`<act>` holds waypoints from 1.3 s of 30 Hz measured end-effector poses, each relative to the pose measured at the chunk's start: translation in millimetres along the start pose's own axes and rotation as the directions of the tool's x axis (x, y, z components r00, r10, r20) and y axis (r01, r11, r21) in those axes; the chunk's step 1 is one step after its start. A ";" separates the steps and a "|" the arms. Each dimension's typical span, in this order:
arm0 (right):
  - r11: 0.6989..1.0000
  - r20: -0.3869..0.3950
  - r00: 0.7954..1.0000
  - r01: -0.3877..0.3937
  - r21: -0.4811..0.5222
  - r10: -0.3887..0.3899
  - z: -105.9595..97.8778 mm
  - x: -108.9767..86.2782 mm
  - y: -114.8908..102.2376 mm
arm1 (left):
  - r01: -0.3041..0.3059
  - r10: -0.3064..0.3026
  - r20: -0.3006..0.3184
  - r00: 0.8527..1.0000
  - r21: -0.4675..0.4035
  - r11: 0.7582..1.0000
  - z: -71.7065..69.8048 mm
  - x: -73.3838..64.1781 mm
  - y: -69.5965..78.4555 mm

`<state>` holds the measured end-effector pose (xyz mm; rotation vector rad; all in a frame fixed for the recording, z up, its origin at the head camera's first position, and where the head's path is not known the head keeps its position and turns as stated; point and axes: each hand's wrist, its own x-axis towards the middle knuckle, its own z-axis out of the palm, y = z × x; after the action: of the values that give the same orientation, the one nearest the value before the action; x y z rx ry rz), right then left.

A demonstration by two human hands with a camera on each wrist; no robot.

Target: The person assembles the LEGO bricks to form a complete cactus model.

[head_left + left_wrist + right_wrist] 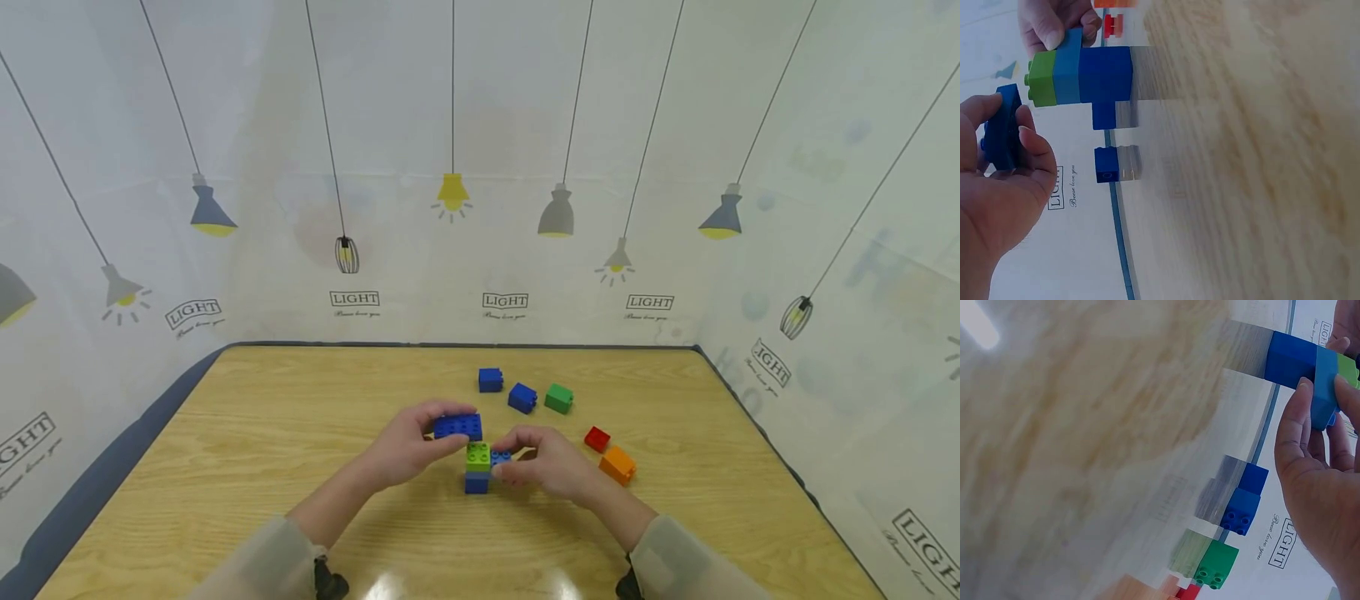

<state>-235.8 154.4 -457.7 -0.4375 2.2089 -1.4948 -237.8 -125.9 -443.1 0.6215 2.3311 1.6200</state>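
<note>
Near the table's middle stands a small stack: a dark blue brick (476,485) at the bottom, a longer light blue brick (1324,390) over it, and a lime green brick (477,457) on top. The light blue brick juts out to the right, and my right hand (553,463) pinches that end between thumb and fingers. My left hand (405,447) holds a long dark blue brick (458,426) by its edges, just behind and left of the lime green one. In the left wrist view this held brick (1005,128) is apart from the stack.
Behind the stack lie two blue bricks (490,380) (522,397) and a green brick (558,398). To the right of my right hand are a red brick (597,439) and an orange brick (618,465). A lamp-print cloth (420,275) hangs behind the wooden table (187,475).
</note>
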 end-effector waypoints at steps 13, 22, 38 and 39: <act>1.000 0.004 1.000 0.000 0.002 0.000 0.1 0.1 0.1 | -0.047 0.044 0.050 0.998 0.048 0.998 10.2 -3.1 -3.3; 1.000 0.003 1.000 0.001 -0.004 -0.001 0.2 0.2 0.0 | -0.001 0.000 0.015 1.000 0.063 0.998 18.6 -3.2 -0.3; 1.000 0.011 1.000 0.012 0.010 -0.012 0.5 -0.5 1.2 | 0.016 -0.017 0.026 1.000 0.010 1.000 19.4 0.2 -3.3; 1.000 0.012 1.000 0.010 0.008 -0.010 0.5 -0.7 0.8 | 0.015 -0.015 0.027 1.000 0.005 1.000 19.3 0.0 -3.2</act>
<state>-235.0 154.7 -458.5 -0.4549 2.1939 -1.5019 -230.3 -110.7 -453.0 0.6216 2.3158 1.5894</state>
